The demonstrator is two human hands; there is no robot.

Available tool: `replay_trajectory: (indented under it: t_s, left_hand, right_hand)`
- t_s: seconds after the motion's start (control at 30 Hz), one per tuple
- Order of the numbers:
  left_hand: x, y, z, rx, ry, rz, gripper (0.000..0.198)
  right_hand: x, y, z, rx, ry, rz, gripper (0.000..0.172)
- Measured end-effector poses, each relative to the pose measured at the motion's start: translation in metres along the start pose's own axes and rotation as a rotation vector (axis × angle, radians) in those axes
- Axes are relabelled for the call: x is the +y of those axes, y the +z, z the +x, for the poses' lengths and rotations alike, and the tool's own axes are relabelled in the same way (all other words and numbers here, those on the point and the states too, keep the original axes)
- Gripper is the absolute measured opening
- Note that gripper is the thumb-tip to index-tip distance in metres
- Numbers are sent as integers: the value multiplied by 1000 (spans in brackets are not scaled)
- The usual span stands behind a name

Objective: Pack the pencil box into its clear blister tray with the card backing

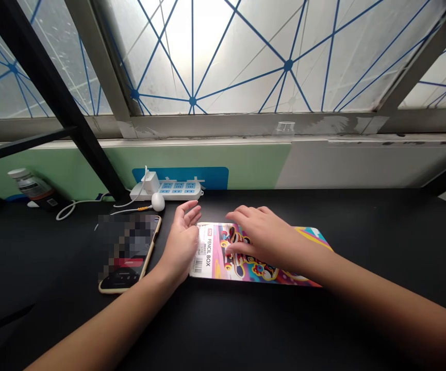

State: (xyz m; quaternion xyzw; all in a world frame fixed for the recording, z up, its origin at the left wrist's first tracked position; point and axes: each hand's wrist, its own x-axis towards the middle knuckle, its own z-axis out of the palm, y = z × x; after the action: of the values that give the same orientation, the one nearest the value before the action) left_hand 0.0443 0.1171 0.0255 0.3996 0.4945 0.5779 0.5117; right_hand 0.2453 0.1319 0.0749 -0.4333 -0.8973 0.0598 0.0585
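A colourful pencil box with cartoon print and a white "PENCIL BOX" label lies flat on the black tabletop in front of me. At its left end is my left hand, its fingers loosely bent and apart, with the thumb side against or very near the box's edge. My right hand reaches over the middle of the box from the right, palm down, thumb and fingers spread. Whether its fingertips press on the lid, I cannot tell. Part of the print is covered by the right hand and forearm.
Left of the box lies a phone in a pale case, its screen partly blurred. Behind it are a white power strip with a plugged-in charger and a white cable. A dark bottle with a white cap and a black metal post stand further left.
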Motion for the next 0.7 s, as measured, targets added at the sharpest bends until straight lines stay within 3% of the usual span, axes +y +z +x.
replay_trajectory:
  t_s: [0.17, 0.3, 0.43, 0.7]
  left_hand:
    - [2, 0, 0, 43, -94, 25, 71]
    - [2, -1, 3, 91, -126, 29, 73]
    - [1, 1, 5, 119, -136, 34, 71]
    - [-6, 7, 4, 138, -152, 79, 52]
  right_hand:
    - [45, 6, -48, 73, 32, 127, 49]
    - [67, 16, -63, 29, 177, 241, 56]
    - [68, 19, -64, -4, 195, 258, 60]
    - [65, 20, -67, 50, 189, 251, 54]
